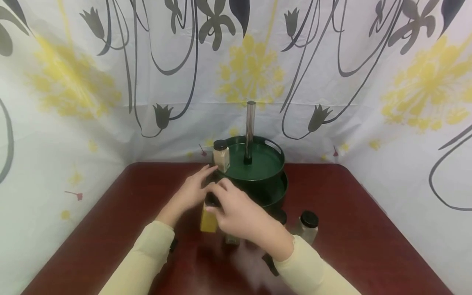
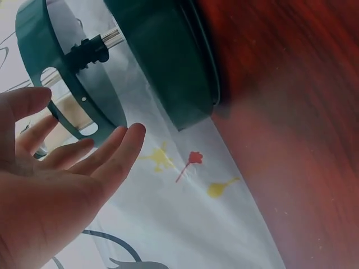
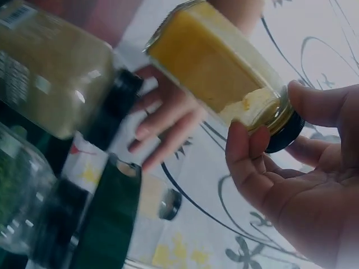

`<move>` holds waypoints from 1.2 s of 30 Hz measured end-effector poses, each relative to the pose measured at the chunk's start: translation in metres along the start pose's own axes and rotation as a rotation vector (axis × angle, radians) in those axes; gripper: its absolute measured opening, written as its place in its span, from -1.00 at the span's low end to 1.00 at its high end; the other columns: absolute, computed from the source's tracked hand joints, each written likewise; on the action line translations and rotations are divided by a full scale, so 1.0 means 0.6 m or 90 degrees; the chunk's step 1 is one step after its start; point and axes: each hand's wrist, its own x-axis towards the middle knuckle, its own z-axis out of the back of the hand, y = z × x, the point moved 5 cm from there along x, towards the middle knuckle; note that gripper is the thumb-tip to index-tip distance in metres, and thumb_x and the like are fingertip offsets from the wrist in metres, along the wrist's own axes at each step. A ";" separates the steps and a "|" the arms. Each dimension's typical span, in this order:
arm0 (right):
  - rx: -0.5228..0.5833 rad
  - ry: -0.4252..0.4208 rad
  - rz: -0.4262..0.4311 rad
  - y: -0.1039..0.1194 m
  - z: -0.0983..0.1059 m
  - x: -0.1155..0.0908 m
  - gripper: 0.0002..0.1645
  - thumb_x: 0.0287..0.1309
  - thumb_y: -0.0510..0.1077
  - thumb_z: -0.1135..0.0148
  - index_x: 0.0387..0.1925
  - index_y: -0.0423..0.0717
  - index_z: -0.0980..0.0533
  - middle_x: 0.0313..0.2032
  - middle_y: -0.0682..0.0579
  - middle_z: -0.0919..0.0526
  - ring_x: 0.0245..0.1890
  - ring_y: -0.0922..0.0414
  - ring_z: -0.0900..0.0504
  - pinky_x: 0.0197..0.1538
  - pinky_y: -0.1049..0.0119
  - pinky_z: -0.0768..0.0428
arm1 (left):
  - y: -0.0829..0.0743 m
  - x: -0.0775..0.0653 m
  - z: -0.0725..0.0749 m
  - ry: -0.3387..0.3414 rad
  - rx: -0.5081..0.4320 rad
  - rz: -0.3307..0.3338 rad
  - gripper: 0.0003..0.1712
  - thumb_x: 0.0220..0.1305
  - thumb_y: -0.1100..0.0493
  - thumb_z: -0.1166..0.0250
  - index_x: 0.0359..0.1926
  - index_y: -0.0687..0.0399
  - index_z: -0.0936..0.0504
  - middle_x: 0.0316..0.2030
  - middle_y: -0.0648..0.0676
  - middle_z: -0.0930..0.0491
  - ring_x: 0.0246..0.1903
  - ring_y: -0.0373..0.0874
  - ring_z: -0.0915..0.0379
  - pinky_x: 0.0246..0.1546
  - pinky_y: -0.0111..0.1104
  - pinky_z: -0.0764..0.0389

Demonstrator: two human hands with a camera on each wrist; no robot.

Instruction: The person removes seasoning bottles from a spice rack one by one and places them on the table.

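Observation:
My right hand [image 1: 241, 211] pinches a spice jar [image 3: 210, 59] of yellow powder around its black lid, with finger and thumb at the jar's neck. In the head view, this yellow jar stands left of the right hand, partly covered by it. My left hand [image 1: 189, 191] has its fingers extended beside the upper tier of a green two-tier tray [image 1: 263, 162]. Close above those fingertips, a jar of pale powder [image 1: 221, 159] with a black lid stands at the tray's left edge. The left wrist view shows the fingers spread near the tray's handle cutout [image 2: 84, 130].
Another black-lidded jar [image 1: 308, 229] stands on the dark red table [image 1: 110, 229], right of the right forearm. In the right wrist view, a beige-powder jar [image 3: 56, 70] and a clear jar with green contents [image 3: 19, 185] are close by. A metal post [image 1: 250, 127] rises from the tray.

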 end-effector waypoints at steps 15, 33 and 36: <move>-0.111 0.083 -0.023 -0.021 -0.074 0.006 -0.62 0.22 0.04 -0.26 0.02 0.00 -0.50 -0.25 0.08 -0.44 -0.47 0.22 -0.42 -0.40 0.38 -0.52 | -0.011 0.021 0.000 0.016 -0.009 0.034 -0.31 0.44 0.06 -0.08 0.48 0.07 -0.10 0.50 0.02 0.13 0.39 0.06 0.04 0.28 0.07 -0.20; -0.300 0.088 0.008 -0.028 -0.109 0.010 -0.59 0.13 0.05 -0.30 -0.01 -0.02 -0.54 -0.25 0.04 -0.55 -0.25 0.16 -0.49 -0.31 0.17 -0.54 | -0.007 0.021 -0.008 -0.001 -0.008 0.034 -0.30 0.44 0.09 -0.06 0.51 0.04 -0.04 0.50 0.00 0.13 0.40 0.01 0.08 0.31 0.02 -0.16; -0.288 0.088 0.006 -0.028 -0.109 0.008 -0.59 0.17 0.07 -0.27 0.01 0.00 -0.53 -0.25 0.05 -0.55 -0.23 0.16 -0.48 -0.29 0.16 -0.53 | -0.007 0.025 -0.007 -0.003 -0.009 0.039 -0.32 0.46 0.09 -0.04 0.50 0.06 -0.06 0.49 -0.01 0.11 0.40 0.00 0.05 0.30 0.00 -0.19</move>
